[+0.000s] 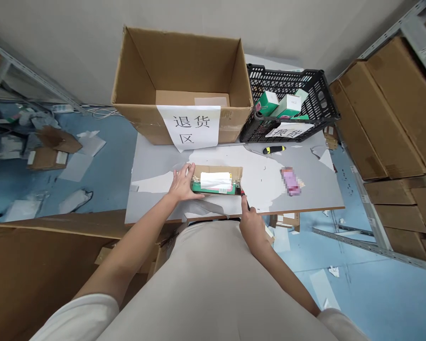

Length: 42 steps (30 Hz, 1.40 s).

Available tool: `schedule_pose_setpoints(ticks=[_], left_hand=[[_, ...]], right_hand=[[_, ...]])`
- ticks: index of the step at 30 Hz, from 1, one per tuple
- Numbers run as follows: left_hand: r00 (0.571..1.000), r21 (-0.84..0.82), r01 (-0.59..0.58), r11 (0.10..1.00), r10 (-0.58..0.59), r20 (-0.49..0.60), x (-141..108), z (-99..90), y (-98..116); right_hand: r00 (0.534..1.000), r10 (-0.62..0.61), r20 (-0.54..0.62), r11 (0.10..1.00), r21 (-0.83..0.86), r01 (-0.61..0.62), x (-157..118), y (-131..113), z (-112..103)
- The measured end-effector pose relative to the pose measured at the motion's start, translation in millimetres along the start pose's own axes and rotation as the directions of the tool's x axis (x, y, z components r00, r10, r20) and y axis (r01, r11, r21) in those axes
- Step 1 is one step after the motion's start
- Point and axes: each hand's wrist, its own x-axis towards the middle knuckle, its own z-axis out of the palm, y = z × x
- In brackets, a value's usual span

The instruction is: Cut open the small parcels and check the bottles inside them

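A small cardboard box (216, 169) lies on the table in front of me, with a green package (199, 187) along its near side. A white label (216, 180) and clear wrapping cover part of it. My left hand (182, 183) grips the left end, thumb along the near edge and fingers at the far side. In my right hand (252, 225) is a slim black-and-red utility knife (244, 195). Its tip is at the box's near right corner; the blade itself is too small to make out.
Behind stand a large open carton (138, 113) with a paper sign and a black crate (328, 106) holding several green-and-white boxes. A black-and-yellow tool (274, 149) and a blurred pink item (291, 182) lie on the table (315, 196). Stacked cartons (386, 104) stand right.
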Motion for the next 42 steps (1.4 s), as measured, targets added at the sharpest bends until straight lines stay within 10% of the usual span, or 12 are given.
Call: schedule_pose_setpoints(ticks=[14,22,29,37,42], left_hand=[[0.990,-0.310,-0.123,0.943,0.140,0.033,-2.2,8.1,-16.6],[0.991,-0.530,0.111,0.841,-0.131,-0.001,-26.2,29.0,-23.1],[0.983,-0.320,0.098,0.942,-0.141,-0.115,20.3,-9.1,-13.3],[0.923,-0.138,0.045,0.989,0.012,0.385,96.8,-33.6,0.2],[0.903,0.007,0.028,1.000,-0.028,0.429,107.1,-24.3,10.9]], right_hand=[[0.985,0.022,-0.169,0.929,0.368,0.042,8.7,73.2,25.2],[0.964,-0.070,-0.256,0.901,0.398,0.171,32.9,67.6,27.0],[0.968,-0.083,-0.235,0.933,0.323,0.158,37.2,61.1,20.7],[0.995,-0.028,-0.098,0.986,0.159,0.043,32.9,38.8,11.1],[0.997,-0.010,-0.075,0.999,0.043,0.013,31.0,29.2,5.3]])
